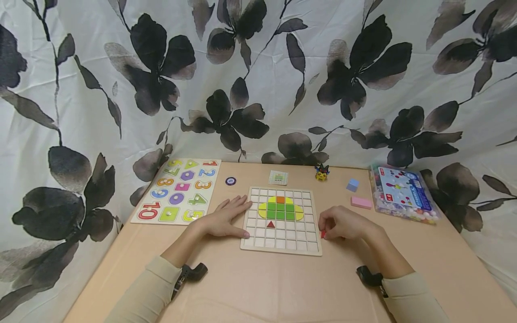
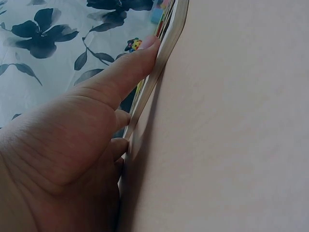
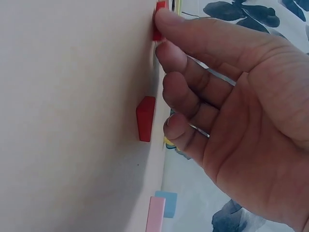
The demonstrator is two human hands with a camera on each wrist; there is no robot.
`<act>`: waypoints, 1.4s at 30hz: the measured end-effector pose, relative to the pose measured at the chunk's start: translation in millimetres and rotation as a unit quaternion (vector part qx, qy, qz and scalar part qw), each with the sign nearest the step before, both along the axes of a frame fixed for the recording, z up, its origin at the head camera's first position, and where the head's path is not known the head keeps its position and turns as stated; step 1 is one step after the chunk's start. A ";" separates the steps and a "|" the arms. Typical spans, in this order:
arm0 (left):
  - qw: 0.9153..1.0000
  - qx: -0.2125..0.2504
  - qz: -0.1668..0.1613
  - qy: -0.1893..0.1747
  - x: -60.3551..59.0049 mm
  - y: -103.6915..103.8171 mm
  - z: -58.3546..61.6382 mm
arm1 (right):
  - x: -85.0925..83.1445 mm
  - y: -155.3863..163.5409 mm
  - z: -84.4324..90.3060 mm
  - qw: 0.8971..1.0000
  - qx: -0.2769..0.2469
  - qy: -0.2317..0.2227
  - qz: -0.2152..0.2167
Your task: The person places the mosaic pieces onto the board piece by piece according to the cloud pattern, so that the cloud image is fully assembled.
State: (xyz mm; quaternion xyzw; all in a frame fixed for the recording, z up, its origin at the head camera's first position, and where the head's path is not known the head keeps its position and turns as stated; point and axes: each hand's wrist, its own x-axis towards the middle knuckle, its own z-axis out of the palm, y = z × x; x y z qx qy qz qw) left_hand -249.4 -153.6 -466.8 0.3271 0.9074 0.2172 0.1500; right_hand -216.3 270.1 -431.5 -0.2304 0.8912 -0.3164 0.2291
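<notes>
A white gridded board [image 1: 299, 244] lies on the table with a pattern of green [image 1: 280, 211], yellow and orange pieces and one red triangle [image 1: 271, 225]. My left hand [image 1: 227, 219] rests on its left edge with fingers spread; in the left wrist view the thumb [image 2: 137, 60] lies on the board's rim. Beside the board's right edge, my right hand [image 1: 343, 223] pinches a small red block [image 3: 158, 21] between thumb and fingertips. Its exact shape is mostly covered. Another red piece [image 3: 146, 118] with slanted sides lies on the table under the right hand, hidden in the head view.
A number-and-shape board [image 1: 161, 206] lies left. Behind the grid board are a round dark disc [image 1: 230, 181], a small pattern card [image 1: 278, 177] and a yellow figurine [image 1: 322, 172]. Right are a blue block [image 1: 352, 185], a pink block [image 1: 361, 202] and a bag of beads [image 1: 404, 193].
</notes>
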 end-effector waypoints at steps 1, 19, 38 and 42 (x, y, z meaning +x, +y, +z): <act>1.000 0.000 0.001 0.000 0.0 -0.1 -0.4 | 0.2 0.1 -0.1 1.000 -0.001 0.004 -0.003; 1.000 0.000 0.000 0.000 0.8 -0.3 -1.4 | -3.1 3.6 -2.3 0.999 -0.042 0.015 0.002; 1.000 0.002 -0.001 0.007 -0.3 -1.3 -2.0 | -9.1 -28.1 2.3 0.991 -0.082 0.107 -0.009; 1.000 0.003 -0.002 0.006 -1.0 -1.0 -3.1 | -9.7 -34.9 2.0 0.992 -0.085 0.096 -0.011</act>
